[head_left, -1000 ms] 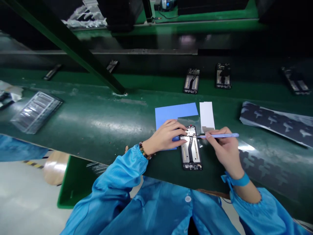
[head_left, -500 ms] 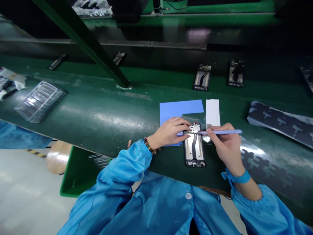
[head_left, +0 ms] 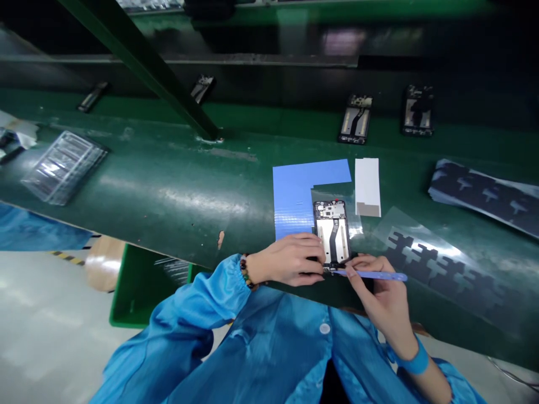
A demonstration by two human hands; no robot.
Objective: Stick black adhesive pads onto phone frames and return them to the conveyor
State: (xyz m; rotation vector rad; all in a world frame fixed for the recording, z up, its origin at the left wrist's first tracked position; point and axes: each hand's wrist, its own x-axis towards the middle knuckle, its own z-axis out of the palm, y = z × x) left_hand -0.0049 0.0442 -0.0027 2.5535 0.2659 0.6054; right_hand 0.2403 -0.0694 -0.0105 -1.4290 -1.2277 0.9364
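Note:
An opened phone (head_left: 332,235) lies on the green bench, its metal frame, black ribbon cable and upper circuit board showing. My left hand (head_left: 298,259) holds the phone's lower left edge, fingers bent over it and partly hiding it. In a pinch, my right hand (head_left: 381,280) grips a slim lavender plastic pry stick (head_left: 385,275). The stick's tip touches the phone's bottom end, between my two hands; exactly which part it meets is too small to tell. Beneath the phone's upper left side lies a blue sheet (head_left: 290,191).
A white card (head_left: 368,182) lies right of the blue sheet. Clear film with dark stickers (head_left: 438,266) and a stack of dark sticker sheets (head_left: 484,193) are farther right. More opened phones (head_left: 356,120) lie behind. Clear trays (head_left: 65,168) and a slanted green post (head_left: 168,90) stand left.
Both hands have moved from the phone's top end down to its bottom end, and the pry stick's tip with them. The upper circuit board is now uncovered. The view has shifted slightly.

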